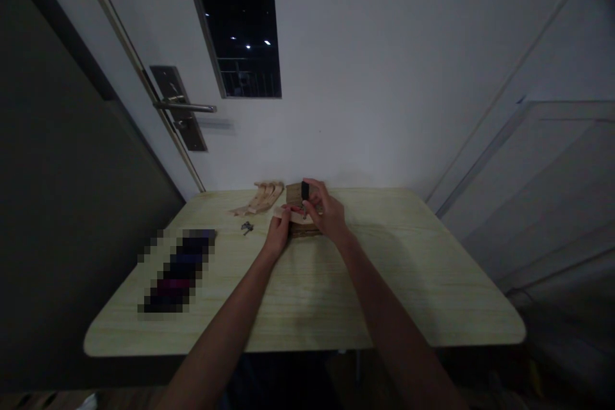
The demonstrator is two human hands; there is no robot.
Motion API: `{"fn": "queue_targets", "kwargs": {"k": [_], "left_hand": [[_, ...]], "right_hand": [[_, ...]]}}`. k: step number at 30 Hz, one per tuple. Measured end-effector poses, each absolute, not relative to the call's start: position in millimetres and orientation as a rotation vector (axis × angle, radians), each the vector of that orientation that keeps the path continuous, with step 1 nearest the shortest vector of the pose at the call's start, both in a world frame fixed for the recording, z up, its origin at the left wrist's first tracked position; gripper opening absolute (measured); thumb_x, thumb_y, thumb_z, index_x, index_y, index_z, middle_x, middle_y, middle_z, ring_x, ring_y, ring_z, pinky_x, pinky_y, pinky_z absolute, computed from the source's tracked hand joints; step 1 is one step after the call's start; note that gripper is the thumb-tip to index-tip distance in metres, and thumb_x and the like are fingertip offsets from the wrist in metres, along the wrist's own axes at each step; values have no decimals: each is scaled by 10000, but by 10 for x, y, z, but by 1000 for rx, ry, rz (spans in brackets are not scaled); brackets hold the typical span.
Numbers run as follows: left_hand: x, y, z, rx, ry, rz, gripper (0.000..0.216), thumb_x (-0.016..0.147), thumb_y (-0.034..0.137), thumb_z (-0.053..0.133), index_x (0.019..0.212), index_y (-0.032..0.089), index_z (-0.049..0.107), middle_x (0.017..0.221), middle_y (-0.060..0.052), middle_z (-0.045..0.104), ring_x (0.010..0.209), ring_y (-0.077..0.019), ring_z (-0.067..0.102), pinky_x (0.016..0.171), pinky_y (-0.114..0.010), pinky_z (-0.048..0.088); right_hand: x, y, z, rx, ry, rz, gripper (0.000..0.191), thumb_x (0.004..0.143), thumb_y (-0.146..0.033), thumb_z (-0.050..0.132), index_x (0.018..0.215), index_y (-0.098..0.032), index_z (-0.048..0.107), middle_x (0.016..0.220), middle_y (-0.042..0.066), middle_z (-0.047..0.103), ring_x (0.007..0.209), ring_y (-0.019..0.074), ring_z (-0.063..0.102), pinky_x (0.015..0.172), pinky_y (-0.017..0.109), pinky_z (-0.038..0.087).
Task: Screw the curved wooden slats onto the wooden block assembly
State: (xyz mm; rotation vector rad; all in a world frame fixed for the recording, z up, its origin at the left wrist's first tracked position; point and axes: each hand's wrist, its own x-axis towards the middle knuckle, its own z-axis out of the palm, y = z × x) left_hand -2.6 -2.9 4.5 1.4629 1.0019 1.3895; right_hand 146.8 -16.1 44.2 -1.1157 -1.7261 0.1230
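Observation:
My left hand (277, 234) is closed on the left end of a pale curved wooden piece (300, 218), fingers pinching it. Above that piece, my right hand (329, 213) grips a short black-handled screwdriver (305, 191), held upright with its shaft pointing down at the wood. Whether the tip touches a screw is too small to tell. Something reddish shows by the left fingertips and cannot be made out. Beneath the wood lies a brown cardboard piece (302, 230), partly covered by my hands. Left of my hands sits a small pile of metal screws (246, 227).
Several more pale curved wooden pieces (263, 197) lie at the back of the table (408, 295). A dark, pixelated flat object (180, 272) is at the left. Behind the table stands a white door with a metal handle (187, 106) and a dark window (245, 19).

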Motion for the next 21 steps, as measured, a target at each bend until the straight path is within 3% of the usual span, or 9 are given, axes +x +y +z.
{"fn": "queue_targets", "kwargs": {"k": [9, 16, 21], "left_hand": [[-15, -61, 65, 1522, 1045, 1415, 466, 886, 581, 434, 823, 177, 656, 899, -56, 688, 898, -197, 597, 880, -304, 447], [-6, -50, 70, 1480, 1050, 1426, 437, 877, 570, 450, 815, 186, 650, 882, -51, 685, 887, -201, 599, 875, -311, 457], [-5, -58, 85, 1465, 1076, 1417, 411, 876, 551, 455, 822, 190, 645, 876, -46, 686, 885, -199, 607, 875, -313, 468]], "right_hand": [[1432, -192, 451, -1162, -1643, 140, 400, 876, -383, 609, 1243, -253, 517, 749, -17, 631, 626, 154, 615, 633, 274, 506], [1409, -191, 443, -1144, -1647, 93, 410, 889, -361, 596, 1269, -238, 505, 755, -12, 634, 652, 158, 630, 675, 282, 514], [1419, -210, 446, -1122, -1693, 68, 418, 911, -365, 563, 1309, -262, 486, 881, 6, 695, 700, 154, 658, 719, 283, 525]]}}
